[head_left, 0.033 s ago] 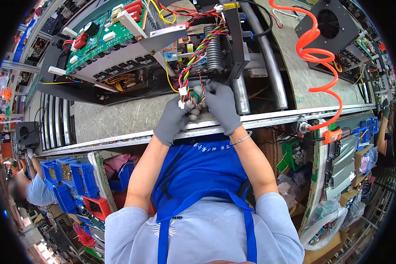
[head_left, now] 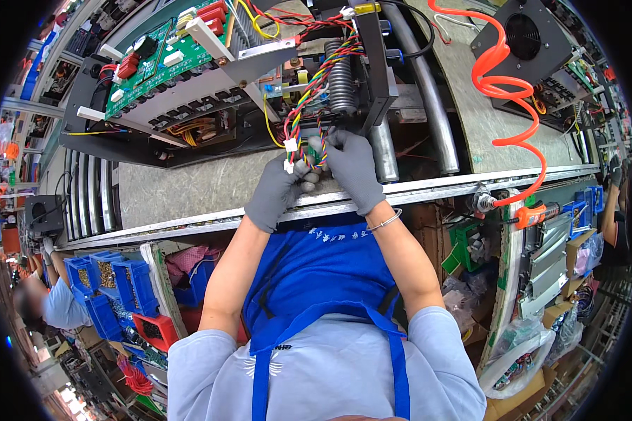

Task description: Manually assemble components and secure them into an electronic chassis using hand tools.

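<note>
On the desk (head_left: pixel 189 189), a green circuit board (head_left: pixel 158 63) tops the opened machine. The gloved left hand (head_left: pixel 277 191) and right hand (head_left: pixel 351 168) pinch together on the multicoloured wire bundle (head_left: pixel 309 98); an orange coiled hose (head_left: pixel 505 91) hangs right.

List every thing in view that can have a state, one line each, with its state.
left hand: gloved, pinching the wire bundle
right hand: gloved, gripping the wire bundle
wire bundle: multicoloured, twisted, running from the machine down to the hands
white connector: loose at a wire end, unplugged
green circuit board: exposed, mounted on the open machine
orange coiled hose: hanging slack, joined to the tool below
</note>
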Demonstrator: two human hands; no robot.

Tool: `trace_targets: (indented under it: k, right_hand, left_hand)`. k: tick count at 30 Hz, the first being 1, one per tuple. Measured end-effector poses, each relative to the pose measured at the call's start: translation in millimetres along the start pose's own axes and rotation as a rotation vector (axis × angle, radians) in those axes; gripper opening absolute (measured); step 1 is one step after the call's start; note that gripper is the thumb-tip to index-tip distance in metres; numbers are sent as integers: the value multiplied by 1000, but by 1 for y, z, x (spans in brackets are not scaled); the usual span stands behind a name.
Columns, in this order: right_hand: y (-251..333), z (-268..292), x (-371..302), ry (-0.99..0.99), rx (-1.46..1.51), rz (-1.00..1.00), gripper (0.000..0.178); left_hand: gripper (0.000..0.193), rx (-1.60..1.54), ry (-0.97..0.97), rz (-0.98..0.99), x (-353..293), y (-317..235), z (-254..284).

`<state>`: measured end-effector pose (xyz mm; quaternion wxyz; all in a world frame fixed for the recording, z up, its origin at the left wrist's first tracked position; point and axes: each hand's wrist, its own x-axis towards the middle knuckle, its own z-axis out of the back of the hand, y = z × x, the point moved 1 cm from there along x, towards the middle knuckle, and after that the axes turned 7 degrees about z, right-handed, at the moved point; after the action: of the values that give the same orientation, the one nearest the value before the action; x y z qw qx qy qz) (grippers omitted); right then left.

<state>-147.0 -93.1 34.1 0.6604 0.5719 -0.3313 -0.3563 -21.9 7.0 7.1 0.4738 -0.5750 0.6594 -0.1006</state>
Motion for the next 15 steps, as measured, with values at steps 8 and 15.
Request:
trace_targets:
  k: [8, 15]
  right_hand:
    - [9, 7, 1, 32, -35, 23, 31]
    - [10, 21, -6, 78, 124, -19, 27]
  left_hand:
    - [25, -20, -15, -33, 3, 1, -4]
    - [31, 666, -217, -41, -9, -14, -29]
